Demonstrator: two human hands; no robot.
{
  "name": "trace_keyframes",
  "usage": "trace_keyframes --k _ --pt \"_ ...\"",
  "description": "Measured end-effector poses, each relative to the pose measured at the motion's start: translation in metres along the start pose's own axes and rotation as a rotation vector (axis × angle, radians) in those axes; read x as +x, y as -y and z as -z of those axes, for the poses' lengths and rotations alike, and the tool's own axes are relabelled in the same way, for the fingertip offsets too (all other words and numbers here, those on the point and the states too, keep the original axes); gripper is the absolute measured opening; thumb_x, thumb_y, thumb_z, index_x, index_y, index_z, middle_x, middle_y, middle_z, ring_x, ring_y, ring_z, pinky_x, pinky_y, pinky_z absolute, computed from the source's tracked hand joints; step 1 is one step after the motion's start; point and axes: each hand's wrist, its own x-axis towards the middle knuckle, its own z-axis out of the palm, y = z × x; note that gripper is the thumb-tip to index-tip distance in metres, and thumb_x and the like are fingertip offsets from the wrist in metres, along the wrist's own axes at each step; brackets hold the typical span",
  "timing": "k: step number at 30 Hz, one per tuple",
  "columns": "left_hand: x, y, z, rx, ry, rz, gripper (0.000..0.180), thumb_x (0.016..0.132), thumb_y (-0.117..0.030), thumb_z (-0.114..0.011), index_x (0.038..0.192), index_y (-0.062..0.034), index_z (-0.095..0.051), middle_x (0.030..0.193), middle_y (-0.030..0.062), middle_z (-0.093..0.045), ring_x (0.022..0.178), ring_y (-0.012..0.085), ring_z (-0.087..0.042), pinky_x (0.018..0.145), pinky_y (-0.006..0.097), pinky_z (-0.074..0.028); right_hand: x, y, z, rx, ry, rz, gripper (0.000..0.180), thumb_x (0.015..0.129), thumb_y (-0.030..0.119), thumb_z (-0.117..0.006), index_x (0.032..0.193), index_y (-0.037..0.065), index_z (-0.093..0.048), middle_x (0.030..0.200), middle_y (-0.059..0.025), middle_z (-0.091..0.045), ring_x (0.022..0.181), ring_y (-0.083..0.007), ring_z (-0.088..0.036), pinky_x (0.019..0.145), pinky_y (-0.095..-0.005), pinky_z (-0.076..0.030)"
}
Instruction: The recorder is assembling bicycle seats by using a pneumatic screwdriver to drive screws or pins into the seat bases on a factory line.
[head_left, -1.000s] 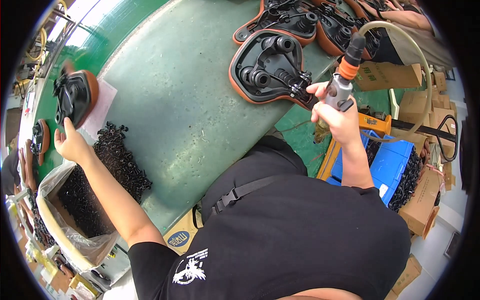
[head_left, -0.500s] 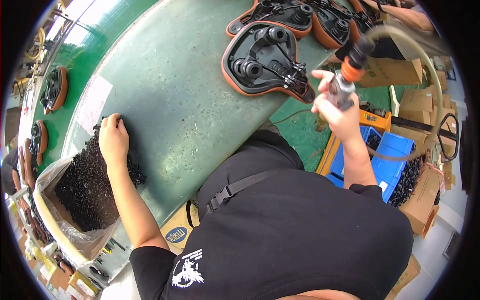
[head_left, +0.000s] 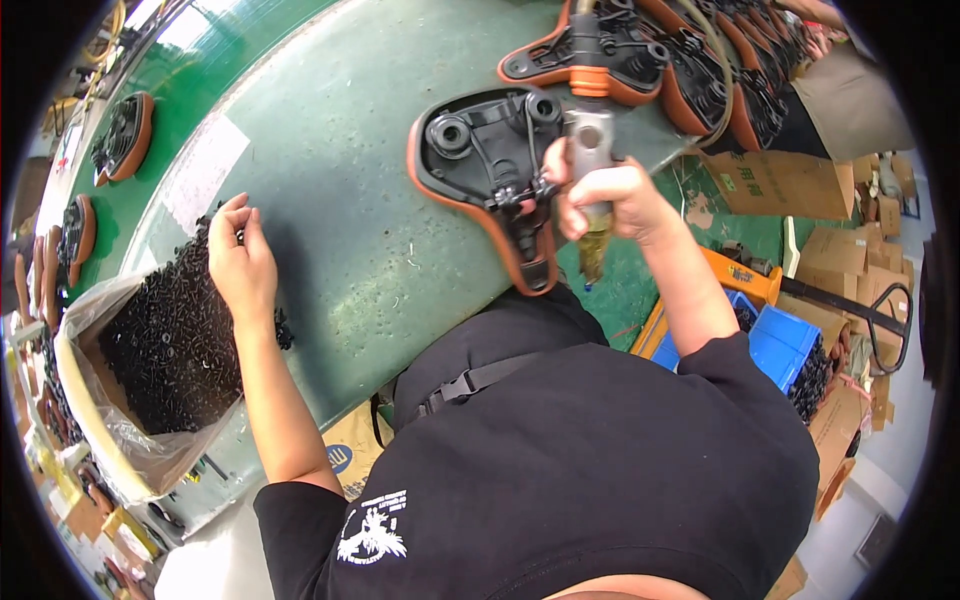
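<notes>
The right hand [head_left: 612,195] is wrapped around the grey body of a pneumatic screwdriver [head_left: 590,140], which has an orange ring and a black upper sleeve and stands roughly lengthwise in front of the person, its yellowish end toward the body. A pale hose [head_left: 730,90] arcs just to the right of it. Beside that hand, near the edge of the green workbench [head_left: 350,215], a bicycle saddle [head_left: 485,150] lies underside up, its black springs and frame showing inside a brown rim, the narrow nose toward the person; whether the fingers touch it cannot be told. The left hand [head_left: 243,265] is over the heap of black screws [head_left: 195,270] at the left of the bench, its fingers partly curled, and it cannot be told whether they pinch a screw. The heap runs down to a bin [head_left: 85,400] lined with clear plastic and filled with more screws. A white sheet [head_left: 205,175] lies beyond the left hand, and two upturned saddles [head_left: 125,140] are farther left. More saddles [head_left: 630,65] crowd the far right end. Past the right forearm are a yellow pallet jack [head_left: 745,275] and a blue crate [head_left: 785,345].
</notes>
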Motion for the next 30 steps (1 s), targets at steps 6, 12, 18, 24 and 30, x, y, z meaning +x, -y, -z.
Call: trace_keyframes --k 6,12,18,24,30 --pt "-0.012 -0.046 0.009 -0.967 0.077 0.417 0.019 0.107 -0.004 -0.060 0.126 0.0008 -0.062 0.109 0.0089 -0.069 0.091 0.0162 -0.067 0.084 0.032 -0.058 0.054 -0.001 -0.029 0.062 0.360 -0.229 0.026 0.075 -0.003 -0.062 0.100 -0.001 -0.059 0.073 -0.0115 -0.064 0.055 -0.0208 -0.066 0.055 -0.0337 -0.054" --pt "-0.057 -0.066 0.027 -1.405 0.179 0.496 0.019 0.107 -0.008 -0.061 0.122 0.0025 -0.068 0.097 0.0101 -0.070 0.078 0.0173 -0.066 0.071 0.032 -0.056 0.036 0.034 -0.047 -0.474 0.081 0.205 0.020 0.084 0.005 -0.067 0.102 0.000 -0.061 0.114 -0.0264 -0.072 0.064 -0.0155 -0.068 0.061 -0.0317 -0.056" --pt "-0.071 -0.127 0.005 -1.706 0.455 0.473 0.021 0.101 0.000 -0.067 0.121 0.0049 -0.068 0.104 0.0155 -0.072 0.083 0.0211 -0.072 0.074 0.033 -0.061 0.016 0.046 -0.119 -0.134 0.430 0.888 0.032 0.097 0.013 -0.062 0.126 0.008 -0.049 0.115 -0.0123 -0.059 0.075 -0.0160 -0.067 0.072 -0.0363 -0.057" --pt "-0.080 -0.132 -0.007 -1.839 0.449 0.395 0.020 0.098 0.001 -0.070 0.117 0.0077 -0.072 0.111 0.0204 -0.068 0.081 0.0263 -0.073 0.071 0.035 -0.062 0.021 0.046 -0.143 -0.150 0.561 0.892 0.031 0.099 0.008 -0.063 0.124 0.010 -0.046 0.112 -0.0112 -0.058 0.077 -0.0182 -0.067 0.074 -0.0379 -0.058" --pt "-0.080 -0.143 -0.001 -1.499 0.370 0.323 0.020 0.089 0.004 -0.079 0.109 0.0079 -0.075 0.108 0.0178 -0.070 0.093 0.0218 -0.069 0.078 0.033 -0.061 0.027 0.040 -0.125 -0.176 0.698 0.995 0.035 0.095 0.001 -0.065 0.123 0.006 -0.045 0.107 -0.0193 -0.061 0.078 -0.0219 -0.067 0.075 -0.0397 -0.061"
